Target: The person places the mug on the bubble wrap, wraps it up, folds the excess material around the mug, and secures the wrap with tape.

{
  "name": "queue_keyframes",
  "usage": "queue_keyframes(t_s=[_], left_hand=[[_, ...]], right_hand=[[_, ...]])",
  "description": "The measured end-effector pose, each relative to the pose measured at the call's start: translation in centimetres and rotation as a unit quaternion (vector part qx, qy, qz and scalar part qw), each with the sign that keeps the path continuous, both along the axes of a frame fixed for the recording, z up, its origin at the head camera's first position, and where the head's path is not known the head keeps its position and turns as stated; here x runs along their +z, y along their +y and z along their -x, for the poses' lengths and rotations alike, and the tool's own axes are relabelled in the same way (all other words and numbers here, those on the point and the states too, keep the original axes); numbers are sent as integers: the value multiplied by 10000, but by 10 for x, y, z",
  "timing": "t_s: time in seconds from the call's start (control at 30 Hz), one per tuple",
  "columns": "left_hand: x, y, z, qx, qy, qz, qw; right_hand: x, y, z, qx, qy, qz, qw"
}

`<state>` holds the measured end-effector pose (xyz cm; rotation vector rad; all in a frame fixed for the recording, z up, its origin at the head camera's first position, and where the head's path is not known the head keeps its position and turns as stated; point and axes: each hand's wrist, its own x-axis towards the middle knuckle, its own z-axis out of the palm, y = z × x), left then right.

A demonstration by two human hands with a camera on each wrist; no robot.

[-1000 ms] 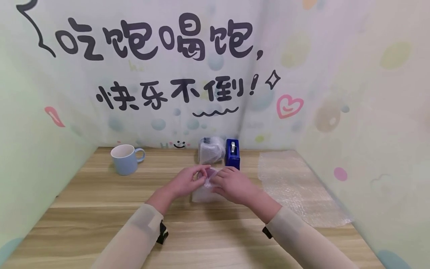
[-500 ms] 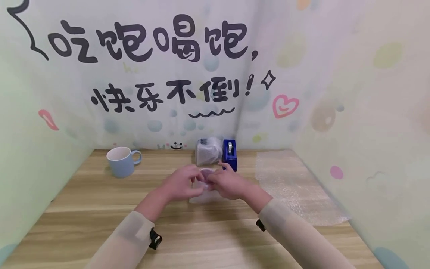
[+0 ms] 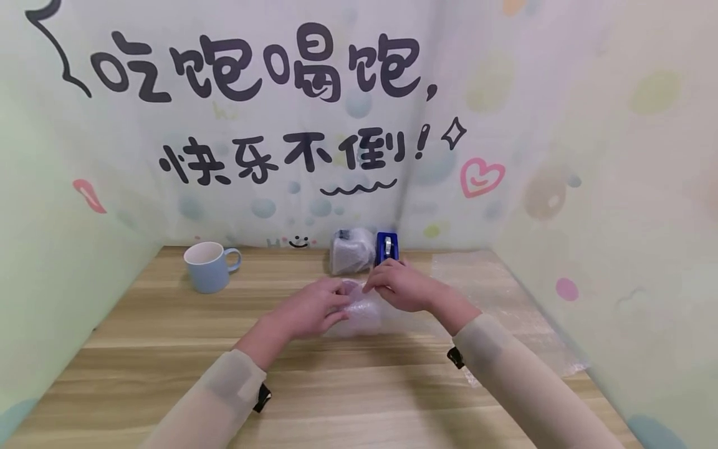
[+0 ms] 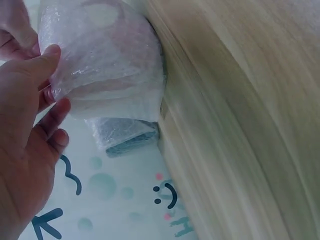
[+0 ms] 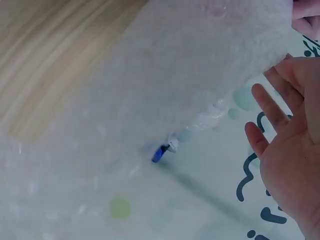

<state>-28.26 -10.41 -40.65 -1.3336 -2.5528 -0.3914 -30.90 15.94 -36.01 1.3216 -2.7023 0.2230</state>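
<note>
Wood-grained tan surface, pale blue mug, white inside, near its back left corner, deep blue tape dispenser by the back edge, whitish bubble wrap toward the right edge, cream sleeves, black-lettered, pastel-spotted wall

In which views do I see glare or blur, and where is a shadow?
Head view: a soft shadow lies on the table beside the right sleeve; left wrist view: small glints on the bubble wrap; right wrist view: the bubble wrap looks hazy, with blurred pale spots.
</note>
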Motion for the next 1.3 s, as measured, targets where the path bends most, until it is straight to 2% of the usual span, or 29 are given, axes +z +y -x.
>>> queue_keyframes(t_s=[0.13, 0.2, 0.3, 0.37, 0.53, 0.63, 0.77, 0.87, 0.93, 1.03, 1.17, 1.23, 1.3], left_hand=[[7, 0, 0, 298, -419, 216, 9984], [12, -2, 0, 550, -677, 330, 9956], [20, -6, 4, 883, -865, 595, 9905], [23, -7, 8, 1012, -803, 842, 9880], [24, -6, 20, 883, -343, 1111, 9893], [21, -6, 24, 781, -408, 891, 9921], [14, -10, 24, 678, -859, 399, 9932], [8, -12, 23, 538, -1226, -27, 9910], [4, -12, 23, 456, -1339, -260, 9896], [1, -10, 23, 445, -1297, -425, 9896], [1, -7, 24, 739, -1269, -414, 9883], [2, -6, 24, 810, -1259, -385, 9880], [2, -6, 25, 813, -1206, -394, 9886]], right_hand=[[3, 2, 1, 118, -103, -359, 9992], [3, 1, -1, 198, -78, -425, 9989], [2, -2, -6, 316, -28, -459, 9984], [1, -4, -9, 369, 1, -452, 9983], [-6, -7, -13, 368, -68, -349, 9987], [-11, -7, -12, 286, -236, -229, 9991], [-22, -9, -11, 196, -314, -117, 9992], [-33, -12, -9, 109, -298, -24, 9995], [-39, -15, -9, 22, -234, 61, 9997], [-47, -17, -11, -19, 122, 121, 9999], [-54, -16, -18, 27, 785, 242, 9966], [-54, -14, -27, 236, 1065, 324, 9935], [-53, -12, -39, 658, 1365, 376, 9877]])
